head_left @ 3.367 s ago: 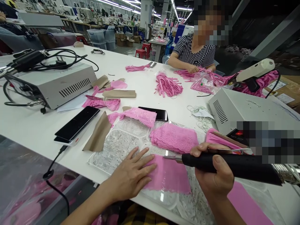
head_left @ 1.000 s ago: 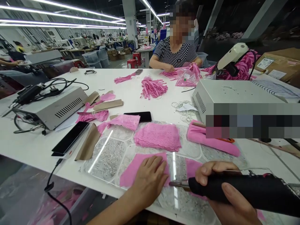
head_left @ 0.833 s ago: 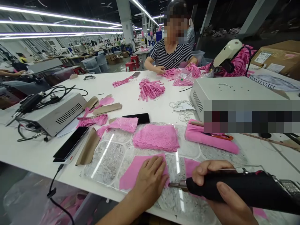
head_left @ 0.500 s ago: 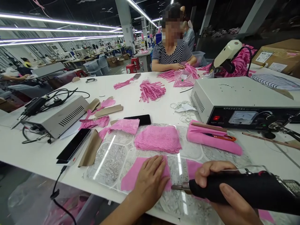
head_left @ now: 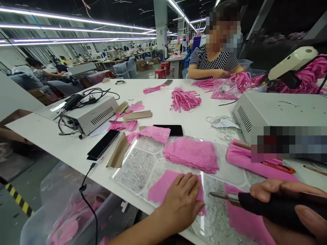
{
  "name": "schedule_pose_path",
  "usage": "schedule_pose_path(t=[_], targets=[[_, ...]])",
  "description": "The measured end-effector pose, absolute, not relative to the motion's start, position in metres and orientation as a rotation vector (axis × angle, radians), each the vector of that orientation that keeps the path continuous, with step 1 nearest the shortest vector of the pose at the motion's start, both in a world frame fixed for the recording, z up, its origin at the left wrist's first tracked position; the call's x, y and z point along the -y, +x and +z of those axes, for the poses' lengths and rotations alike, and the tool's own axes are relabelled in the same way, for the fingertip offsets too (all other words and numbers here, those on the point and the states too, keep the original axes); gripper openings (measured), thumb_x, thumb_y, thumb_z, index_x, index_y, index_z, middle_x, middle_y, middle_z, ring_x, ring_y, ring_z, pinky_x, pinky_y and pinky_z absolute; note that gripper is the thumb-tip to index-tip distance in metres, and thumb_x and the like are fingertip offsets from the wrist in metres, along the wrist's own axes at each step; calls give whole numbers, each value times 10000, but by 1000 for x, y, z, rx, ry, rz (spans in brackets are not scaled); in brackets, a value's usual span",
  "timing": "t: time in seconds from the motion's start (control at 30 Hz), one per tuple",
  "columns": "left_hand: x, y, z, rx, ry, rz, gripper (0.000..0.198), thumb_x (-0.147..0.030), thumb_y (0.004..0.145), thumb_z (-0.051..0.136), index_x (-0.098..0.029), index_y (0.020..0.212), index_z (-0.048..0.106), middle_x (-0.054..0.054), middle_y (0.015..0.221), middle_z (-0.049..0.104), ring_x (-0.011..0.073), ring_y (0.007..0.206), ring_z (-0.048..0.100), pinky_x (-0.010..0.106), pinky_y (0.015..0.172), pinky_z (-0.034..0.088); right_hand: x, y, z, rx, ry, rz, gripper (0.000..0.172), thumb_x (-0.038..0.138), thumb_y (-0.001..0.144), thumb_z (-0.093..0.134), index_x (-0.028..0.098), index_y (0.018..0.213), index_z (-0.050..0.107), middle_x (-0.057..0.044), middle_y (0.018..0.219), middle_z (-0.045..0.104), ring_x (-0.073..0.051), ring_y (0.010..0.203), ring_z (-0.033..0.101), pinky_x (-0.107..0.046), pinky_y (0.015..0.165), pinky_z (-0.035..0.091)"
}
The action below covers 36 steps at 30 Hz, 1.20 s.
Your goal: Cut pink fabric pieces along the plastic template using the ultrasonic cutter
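Our open left hand (head_left: 182, 200) lies on a pink cloth (head_left: 158, 188) on the counter (head_left: 155, 98); our right hand (head_left: 283, 186) grips the black tool (head_left: 265, 207), pointing left, tip just beside the cloth's right edge.

Matt pink cloth (head_left: 161, 187), smooth metal tip (head_left: 224, 196)

Lit ceiling tubes (head_left: 76, 20), red stools (head_left: 160, 73)

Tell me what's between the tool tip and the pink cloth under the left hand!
Just a narrow strip of bare mat, seen in the head view; the tool tip isn't touching that cloth.
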State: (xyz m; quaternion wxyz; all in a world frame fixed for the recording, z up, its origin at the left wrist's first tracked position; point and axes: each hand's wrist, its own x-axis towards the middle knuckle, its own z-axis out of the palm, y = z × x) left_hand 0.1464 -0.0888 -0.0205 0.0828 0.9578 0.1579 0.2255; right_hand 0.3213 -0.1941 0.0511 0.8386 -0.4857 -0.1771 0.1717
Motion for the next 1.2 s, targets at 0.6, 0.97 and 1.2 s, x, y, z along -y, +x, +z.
schedule_pose_path(t=[0.6, 0.97, 1.2], targets=[[77, 144, -20, -311, 2930, 711, 365, -271, 974, 504, -128, 1305, 559, 96, 1339, 607, 290, 1236, 565, 465, 981, 512, 158, 320, 41, 501, -920, 361, 139, 292, 739, 671, 238, 863, 638, 8, 795, 601, -140, 629, 581, -342, 616, 525], [74, 145, -16, -255, 2896, 672, 400, -173, 931, 499, -93, 1323, 516, 154, 1312, 611, 294, 1233, 568, 498, 997, 512, 157, 324, 37, 552, -908, 377, 135, 318, 781, 663, 260, 902, 647, 10, 811, 604, -134, 644, 583, -317, 622, 536], [73, 144, -18, -232, 2904, 627, 383, -200, 943, 517, -125, 1318, 530, 112, 1365, 583, 305, 1256, 554, 518, 979, 527, 158, 324, 39, 528, -879, 390, 143, 309, 764, 682, 246, 886, 644, 17, 811, 604, -119, 641, 597, -303, 638, 539]])
